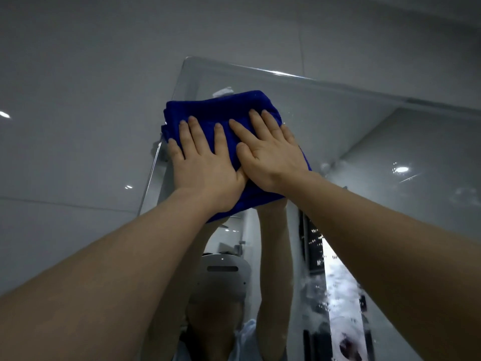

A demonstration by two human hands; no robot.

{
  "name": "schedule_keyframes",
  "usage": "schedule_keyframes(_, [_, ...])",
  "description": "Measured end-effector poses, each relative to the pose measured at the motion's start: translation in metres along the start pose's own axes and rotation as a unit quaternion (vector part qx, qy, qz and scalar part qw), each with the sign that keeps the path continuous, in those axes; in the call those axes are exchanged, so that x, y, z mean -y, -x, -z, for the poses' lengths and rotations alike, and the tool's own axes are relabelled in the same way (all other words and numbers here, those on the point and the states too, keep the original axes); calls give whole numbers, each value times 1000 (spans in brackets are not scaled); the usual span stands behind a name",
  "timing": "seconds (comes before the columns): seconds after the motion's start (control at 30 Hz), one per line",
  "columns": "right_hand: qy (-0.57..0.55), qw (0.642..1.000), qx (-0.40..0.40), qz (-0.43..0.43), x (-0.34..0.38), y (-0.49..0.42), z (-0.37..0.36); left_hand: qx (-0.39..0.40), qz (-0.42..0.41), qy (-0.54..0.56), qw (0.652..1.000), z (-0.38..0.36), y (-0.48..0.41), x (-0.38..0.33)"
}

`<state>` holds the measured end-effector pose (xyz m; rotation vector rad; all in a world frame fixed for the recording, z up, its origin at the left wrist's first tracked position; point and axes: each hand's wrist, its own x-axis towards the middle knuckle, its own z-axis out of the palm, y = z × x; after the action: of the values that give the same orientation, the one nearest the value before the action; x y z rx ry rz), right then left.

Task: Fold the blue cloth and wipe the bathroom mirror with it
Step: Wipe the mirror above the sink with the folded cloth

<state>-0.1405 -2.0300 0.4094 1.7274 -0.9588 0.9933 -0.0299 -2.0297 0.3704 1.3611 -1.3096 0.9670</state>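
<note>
The folded, deep-blue terry cloth (223, 110) lies pressed flat against the frameless bathroom mirror (338, 121), near its upper left corner. Left hand (205, 162) and right hand (270, 155) lie spread on it, thumbs overlapping, hiding its middle. Reflected forearms show below the cloth.

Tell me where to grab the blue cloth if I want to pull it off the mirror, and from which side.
Pinch the blue cloth at its upper edge, coming from above. That folded edge lies bare beyond the fingertips, while the left hand and right hand press flat over the rest against the mirror.
</note>
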Motion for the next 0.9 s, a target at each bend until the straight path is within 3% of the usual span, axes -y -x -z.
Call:
schedule_keyframes(0.47, [-28, 999, 32, -20, -45, -51, 29, 31, -14, -2, 999, 19, -71, -30])
schedule_keyframes(0.9, [-21, 996, 34, -81, -113, -8, 41, 40, -82, -14, 996, 11, -60, -105])
